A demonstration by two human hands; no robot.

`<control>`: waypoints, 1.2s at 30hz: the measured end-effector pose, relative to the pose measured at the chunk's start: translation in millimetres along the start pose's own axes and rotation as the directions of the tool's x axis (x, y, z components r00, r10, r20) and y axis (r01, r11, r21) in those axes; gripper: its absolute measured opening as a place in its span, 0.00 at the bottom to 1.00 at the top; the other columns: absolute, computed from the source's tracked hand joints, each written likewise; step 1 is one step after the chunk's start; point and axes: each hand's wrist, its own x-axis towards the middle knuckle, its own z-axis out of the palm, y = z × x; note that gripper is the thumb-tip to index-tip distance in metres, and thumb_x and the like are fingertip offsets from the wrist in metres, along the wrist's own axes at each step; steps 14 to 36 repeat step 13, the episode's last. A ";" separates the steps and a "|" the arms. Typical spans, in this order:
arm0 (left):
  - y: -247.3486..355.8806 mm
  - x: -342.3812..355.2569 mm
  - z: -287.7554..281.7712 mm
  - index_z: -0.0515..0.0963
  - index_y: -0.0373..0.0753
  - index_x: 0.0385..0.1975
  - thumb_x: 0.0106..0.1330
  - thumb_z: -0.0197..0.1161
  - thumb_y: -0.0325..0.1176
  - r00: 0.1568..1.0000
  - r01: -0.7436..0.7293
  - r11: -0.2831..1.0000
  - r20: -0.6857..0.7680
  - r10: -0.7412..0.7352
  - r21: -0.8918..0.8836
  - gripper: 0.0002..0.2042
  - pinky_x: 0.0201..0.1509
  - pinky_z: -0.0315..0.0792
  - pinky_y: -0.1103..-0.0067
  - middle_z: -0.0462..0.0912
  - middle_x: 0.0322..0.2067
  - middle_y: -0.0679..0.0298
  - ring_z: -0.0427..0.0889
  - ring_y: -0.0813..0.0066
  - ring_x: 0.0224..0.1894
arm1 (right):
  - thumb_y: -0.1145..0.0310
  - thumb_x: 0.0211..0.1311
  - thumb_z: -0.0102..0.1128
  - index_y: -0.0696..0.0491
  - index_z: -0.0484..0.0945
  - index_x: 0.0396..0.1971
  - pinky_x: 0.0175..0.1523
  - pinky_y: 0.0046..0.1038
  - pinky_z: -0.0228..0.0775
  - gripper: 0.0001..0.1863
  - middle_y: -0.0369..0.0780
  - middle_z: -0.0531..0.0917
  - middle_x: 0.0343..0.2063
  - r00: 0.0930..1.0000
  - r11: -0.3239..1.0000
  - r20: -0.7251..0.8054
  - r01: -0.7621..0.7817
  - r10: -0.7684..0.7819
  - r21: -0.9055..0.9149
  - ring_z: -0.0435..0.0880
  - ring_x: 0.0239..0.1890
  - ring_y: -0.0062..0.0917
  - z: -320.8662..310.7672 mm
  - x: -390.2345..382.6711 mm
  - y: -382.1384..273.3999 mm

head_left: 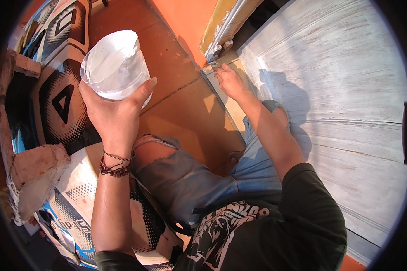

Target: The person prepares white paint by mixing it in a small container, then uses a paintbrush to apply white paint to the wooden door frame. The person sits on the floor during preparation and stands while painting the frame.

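My left hand [115, 106] is wrapped round a translucent white plastic tub [142, 74], tilted so that its mouth shows. White paint [108, 63] coats the inside of the tub. Farther right, my right hand [230, 81] is closed in a pinch at the foot of the door frame [221, 34]. Between its fingertips is what looks like a small paintbrush [211, 63], mostly hidden by the fingers. The frame is yellowish with streaks of white. Beside my right forearm stands a wooden door [348, 90] covered in streaky whitish paint.
On the left stands patterned white, black and blue upholstered seating [61, 99], with a rough brick-like block [36, 167] against it. Orange floor tiles [176, 108] lie under my bent knees. An orange wall [185, 22] meets the door frame. Shadows fall on the door.
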 end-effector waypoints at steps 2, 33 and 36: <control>-2.7 0.8 -1.8 0.65 0.32 0.63 0.43 0.86 0.36 1.000 -0.006 1.000 -0.005 0.006 -0.012 0.47 0.65 0.71 0.71 0.76 0.57 0.55 0.77 0.65 0.58 | 0.79 0.64 0.61 0.59 0.82 0.49 0.47 0.40 0.78 0.13 0.47 0.81 0.40 0.996 0.996 -0.040 0.085 -0.083 0.031 0.84 0.41 0.45 -14.8 2.8 -3.6; -4.4 3.0 -2.6 0.64 0.32 0.63 0.44 0.86 0.35 1.000 -0.016 1.000 0.019 0.016 -0.001 0.46 0.66 0.70 0.70 0.74 0.59 0.53 0.77 0.65 0.59 | 0.72 0.66 0.62 0.55 0.81 0.53 0.47 0.40 0.78 0.16 0.47 0.81 0.43 0.980 0.981 0.047 0.193 -0.194 0.011 0.84 0.43 0.45 -49.2 25.4 3.1; -4.4 3.0 -2.6 0.64 0.32 0.63 0.44 0.86 0.35 1.000 -0.016 1.000 0.019 0.016 -0.001 0.46 0.66 0.70 0.70 0.74 0.59 0.53 0.77 0.65 0.59 | 0.72 0.66 0.62 0.55 0.81 0.53 0.47 0.40 0.78 0.16 0.47 0.81 0.43 0.980 0.981 0.047 0.193 -0.194 0.011 0.84 0.43 0.45 -49.2 25.4 3.1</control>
